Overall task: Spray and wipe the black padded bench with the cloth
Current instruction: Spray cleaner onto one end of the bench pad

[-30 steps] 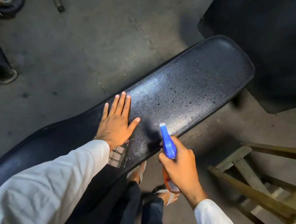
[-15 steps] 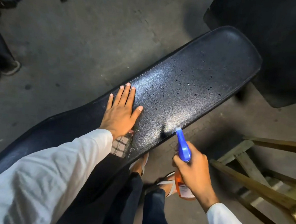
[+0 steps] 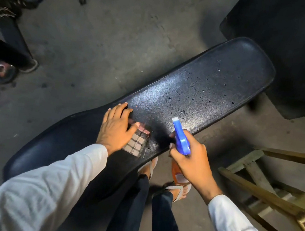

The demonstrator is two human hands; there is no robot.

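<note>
The black padded bench ran diagonally across the view, its textured vinyl glossy and beaded with droplets toward the far end. The cloth, a small checked rag with frayed threads, lay on the bench's near half under the left hand, whose fingers curled over it and pressed it to the pad. It looked light and limp, likely to bunch, so bunching it under the palm seemed the surest hold. The right hand gripped the neck of a spray bottle with a blue head and orange body, nozzle aimed at the pad. Wet vinyl would probably let the rag slide easily. Below lay a stained concrete floor, with a wooden frame to the right.
</note>
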